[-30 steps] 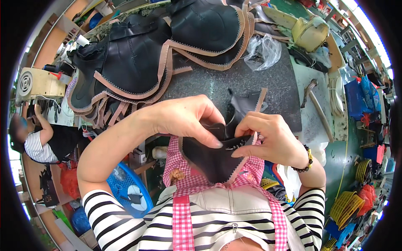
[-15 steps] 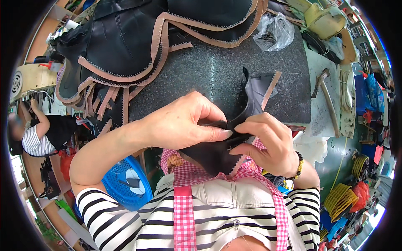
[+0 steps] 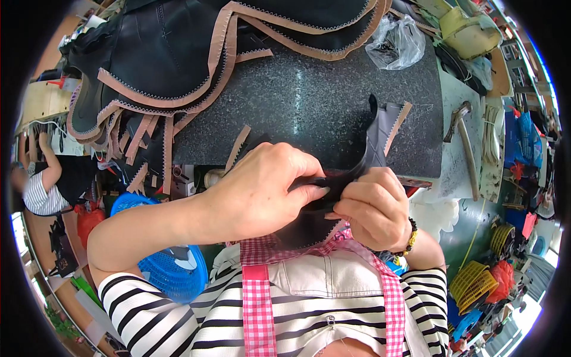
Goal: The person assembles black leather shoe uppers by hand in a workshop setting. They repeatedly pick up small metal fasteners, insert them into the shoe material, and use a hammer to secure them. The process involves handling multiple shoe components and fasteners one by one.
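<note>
Head view: the left hand (image 3: 270, 187) pinches and the right hand (image 3: 377, 208) grips one black panel (image 3: 302, 231) between them, with one hammer (image 3: 466, 146) right of the right hand and one blue basket (image 3: 169, 278) left of the left hand.

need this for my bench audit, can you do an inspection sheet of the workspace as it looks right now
Surface: dark grey speckled worktop, partly covered
Job's things: black leather-like piece with tan zigzag-edged trim, between both hands
Clutter: large black leather-like panels with tan zigzag borders, overlapping at far left; crumpled clear plastic bag, far right; wooden-handled hammer, right of the worktop
Grips: left grip pinches the piece between thumb and fingers; right grip curls around it
Cables: thin white cord at left, apparently a cable
Surroundings: another person in a striped top, left; blue perforated plastic basket below the left forearm; yellow plastic basket, lower right
</note>
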A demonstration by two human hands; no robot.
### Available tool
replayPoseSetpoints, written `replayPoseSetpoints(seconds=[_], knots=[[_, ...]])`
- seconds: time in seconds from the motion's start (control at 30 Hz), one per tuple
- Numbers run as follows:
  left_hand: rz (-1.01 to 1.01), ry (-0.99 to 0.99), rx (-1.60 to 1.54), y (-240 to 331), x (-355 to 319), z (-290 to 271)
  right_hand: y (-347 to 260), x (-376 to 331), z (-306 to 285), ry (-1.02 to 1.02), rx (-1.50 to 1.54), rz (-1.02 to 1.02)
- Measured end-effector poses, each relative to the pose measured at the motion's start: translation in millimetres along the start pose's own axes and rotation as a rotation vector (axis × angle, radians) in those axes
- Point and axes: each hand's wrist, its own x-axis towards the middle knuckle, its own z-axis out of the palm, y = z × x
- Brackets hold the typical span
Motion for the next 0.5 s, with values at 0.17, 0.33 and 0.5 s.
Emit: replayPoseSetpoints(seconds=[0.17,0.33,0.5], knots=[[0.002,-0.056,-0.11,-12,5,1,1,-9,2,0.048,-0.073,-0.116],[-0.16,-0.16,-0.212,-7,9,-3,-1,-12,5,0.055,-0.075,-0.113],[-0.054,-0.092,-0.276,-27,10,7,-4,-5,3,-0.062,-0.108,0.011]])
